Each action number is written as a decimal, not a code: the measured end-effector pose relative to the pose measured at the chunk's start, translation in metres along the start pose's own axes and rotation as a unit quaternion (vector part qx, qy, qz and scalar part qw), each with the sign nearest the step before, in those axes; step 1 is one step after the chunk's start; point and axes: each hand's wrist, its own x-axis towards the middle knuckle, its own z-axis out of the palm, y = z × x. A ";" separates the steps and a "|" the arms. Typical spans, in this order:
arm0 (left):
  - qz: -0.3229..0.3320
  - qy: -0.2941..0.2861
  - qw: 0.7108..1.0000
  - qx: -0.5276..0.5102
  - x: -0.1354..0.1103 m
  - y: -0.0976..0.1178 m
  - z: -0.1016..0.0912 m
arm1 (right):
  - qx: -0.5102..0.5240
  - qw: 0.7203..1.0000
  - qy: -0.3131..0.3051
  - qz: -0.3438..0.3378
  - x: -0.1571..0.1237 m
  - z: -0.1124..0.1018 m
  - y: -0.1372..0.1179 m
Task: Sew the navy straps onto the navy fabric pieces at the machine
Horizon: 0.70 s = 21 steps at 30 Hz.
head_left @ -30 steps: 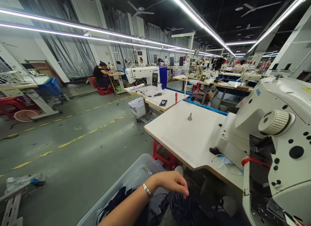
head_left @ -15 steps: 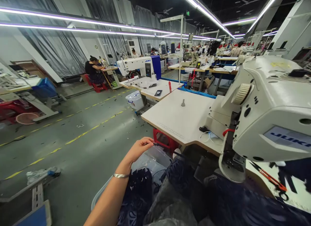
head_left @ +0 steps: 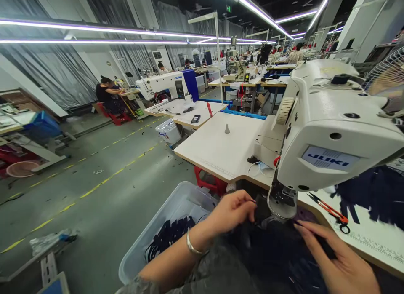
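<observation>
My left hand [head_left: 237, 207] is closed in a pinch just left of the sewing head of a white JUKI sewing machine [head_left: 341, 125]. What sits between its fingertips is too dark and small to make out. To the right of the presser area, the thumb and forefinger of my right hand [head_left: 339, 256] come together on dark fabric [head_left: 277, 247]. That fabric lies bunched below both hands, over my lap. Navy strips [head_left: 170, 235] fill part of a clear plastic bin [head_left: 139, 252] under my left forearm.
Orange-handled thread snips [head_left: 331, 212] and navy cut pieces [head_left: 375, 193] lie on the machine table at right. A pale tabletop [head_left: 208, 144] extends ahead, with a red stool [head_left: 210, 182] below. A fan [head_left: 386, 79] stands far right; a seated person [head_left: 109, 94] works at far left.
My left hand has moved right, from above the bin to beside the sewing head. My right hand has come into view. The view has turned right, and more of the bin shows.
</observation>
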 end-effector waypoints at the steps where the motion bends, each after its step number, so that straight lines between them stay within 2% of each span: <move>1: -0.009 -0.025 1.000 0.012 0.004 -0.002 0.011 | -0.011 0.999 -0.004 -0.044 0.002 0.009 -0.005; 3: -0.018 -0.050 0.998 0.027 0.010 -0.005 0.027 | -0.046 0.990 0.000 -0.132 0.006 0.022 -0.011; 5: -0.013 -0.046 0.997 0.060 0.014 -0.007 0.033 | -0.092 0.977 0.015 -0.193 0.007 0.028 -0.013; 7: 0.017 -0.026 0.988 0.153 0.016 -0.008 0.035 | -0.140 0.962 0.021 -0.234 0.008 0.028 -0.011; 8: 0.046 -0.021 0.974 0.222 0.017 -0.008 0.034 | -0.160 0.956 0.020 -0.247 0.008 0.028 -0.011; 10: 0.130 -0.031 0.917 0.376 0.017 -0.009 0.033 | -0.189 0.948 0.022 -0.257 0.009 0.027 -0.011; 12: 0.213 -0.063 0.836 0.503 0.016 -0.009 0.031 | -0.207 0.945 0.031 -0.253 0.010 0.028 -0.012; 14: 0.272 -0.084 0.754 0.591 0.015 -0.007 0.031 | -0.208 0.948 0.036 -0.237 0.011 0.031 -0.014; 16: 0.301 -0.095 0.707 0.632 0.015 -0.006 0.032 | -0.199 0.954 0.035 -0.222 0.012 0.033 -0.015; 18: 0.313 -0.102 0.700 0.634 0.016 -0.005 0.033 | -0.178 0.961 0.023 -0.210 0.014 0.034 -0.013; 21: 0.300 -0.101 0.729 0.607 0.018 -0.006 0.033 | -0.128 0.973 -0.017 -0.192 0.017 0.030 -0.005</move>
